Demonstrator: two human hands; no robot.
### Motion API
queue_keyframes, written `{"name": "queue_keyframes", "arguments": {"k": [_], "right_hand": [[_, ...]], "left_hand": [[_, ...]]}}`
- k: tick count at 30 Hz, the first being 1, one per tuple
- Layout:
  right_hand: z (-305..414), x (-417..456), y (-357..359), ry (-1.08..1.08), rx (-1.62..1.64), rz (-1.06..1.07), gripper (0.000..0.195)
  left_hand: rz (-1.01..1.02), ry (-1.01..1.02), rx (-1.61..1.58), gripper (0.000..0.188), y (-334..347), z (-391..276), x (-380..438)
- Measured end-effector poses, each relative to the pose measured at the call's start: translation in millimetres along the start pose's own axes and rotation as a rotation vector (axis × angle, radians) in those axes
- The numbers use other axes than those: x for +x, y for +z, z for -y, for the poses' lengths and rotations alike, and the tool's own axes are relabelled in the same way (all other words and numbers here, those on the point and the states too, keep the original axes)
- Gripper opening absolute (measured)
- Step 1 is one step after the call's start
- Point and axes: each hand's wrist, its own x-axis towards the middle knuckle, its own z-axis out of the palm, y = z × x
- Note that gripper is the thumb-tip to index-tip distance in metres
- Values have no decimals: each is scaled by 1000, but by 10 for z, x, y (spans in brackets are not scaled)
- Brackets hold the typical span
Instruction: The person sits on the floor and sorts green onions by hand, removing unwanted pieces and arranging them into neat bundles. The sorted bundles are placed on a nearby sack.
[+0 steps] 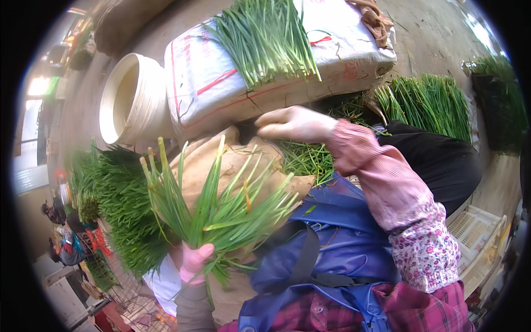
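My left hand (pixel 195 261), in a pink glove, grips a fanned bunch of garlic chives (pixel 207 211), pale stem ends pointing up and away from me. My right hand (pixel 286 123), in a pale glove, is slightly blurred, with thumb and fingers apart and nothing seen between them. It is above loose green trimmings (pixel 311 159), near the side of a white woven-plastic bale (pixel 199 70). A neat layer of chives (pixel 265 41) lies on top of that bale. Brown sacking (pixel 236 166) lies behind the held bunch.
A white plastic bucket (pixel 151 99) lies tilted left of the bale. Stacked chives (pixel 124 207) rise at the left, and more chives (pixel 431 106) lie at the right. A plastic crate (pixel 473 232) sits at the lower right. People (pixel 70 249) are in the far left background.
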Motion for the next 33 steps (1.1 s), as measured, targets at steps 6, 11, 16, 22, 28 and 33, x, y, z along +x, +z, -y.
{"name": "queue_keyframes", "arguments": {"k": [6,11,16,22,28,33], "right_hand": [[357,419,509,-27,322,231,23],[154,107,100,-310,946,78,17],[-3,-466,-277,-297,930,35,18],[61,-605,179,-72,-79,-354,20],[270,-250,1057,-269,-476,-318,29],[89,-300,569,-207,884,-128,15]], "left_hand": [[40,-19,60,71,-178,42,8],[34,-98,80,72,-274,69,3],[84,-30,34,65,-233,84,23],[6,-20,128,54,-99,23,-2],[-90,131,227,51,220,-26,13],[-173,93,238,50,265,-109,12]]}}
